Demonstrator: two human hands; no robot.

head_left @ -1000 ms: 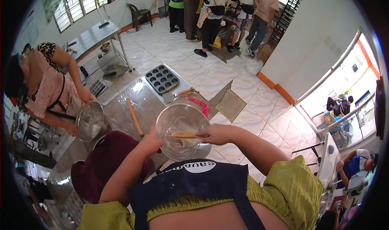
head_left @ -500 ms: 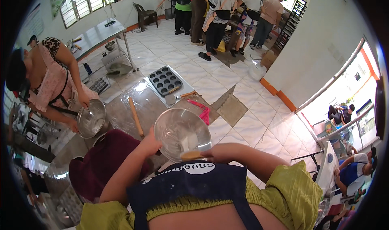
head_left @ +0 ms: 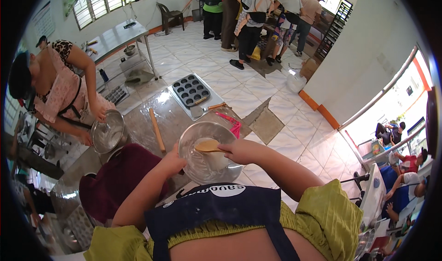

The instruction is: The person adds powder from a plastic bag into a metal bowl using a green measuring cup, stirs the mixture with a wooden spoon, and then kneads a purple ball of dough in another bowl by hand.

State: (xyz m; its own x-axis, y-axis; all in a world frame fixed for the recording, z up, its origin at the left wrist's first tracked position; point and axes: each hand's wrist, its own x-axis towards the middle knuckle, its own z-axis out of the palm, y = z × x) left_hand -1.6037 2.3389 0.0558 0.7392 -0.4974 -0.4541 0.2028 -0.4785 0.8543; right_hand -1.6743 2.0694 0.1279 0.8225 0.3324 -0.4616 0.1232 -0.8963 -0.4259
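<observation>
A large shiny metal bowl [head_left: 188, 137] is tilted in front of my apron. My left hand [head_left: 173, 162] is closed on its left rim. In my right hand [head_left: 238, 151], which reaches over the bowl from the right, is a wooden spoon [head_left: 208, 145]. The spoon's head lies over the middle of the bowl, above a patch of white mixture [head_left: 215, 161]. Whether the spoon touches the mixture, I cannot tell. Left of my left forearm is a maroon cloth [head_left: 122, 178] draped over something.
On the plastic-covered table lie a rolling pin [head_left: 157, 130], a dark muffin tin [head_left: 190, 90] on a metal tray, a wooden-handled turner [head_left: 197, 112] and a pink strap [head_left: 233, 123]. At the left, a co-worker holds another metal bowl [head_left: 109, 134]. Several people stand at the back.
My right hand and the spoon have moved up and left, from the bowl's near edge to its middle. My left hand still grips the rim.
</observation>
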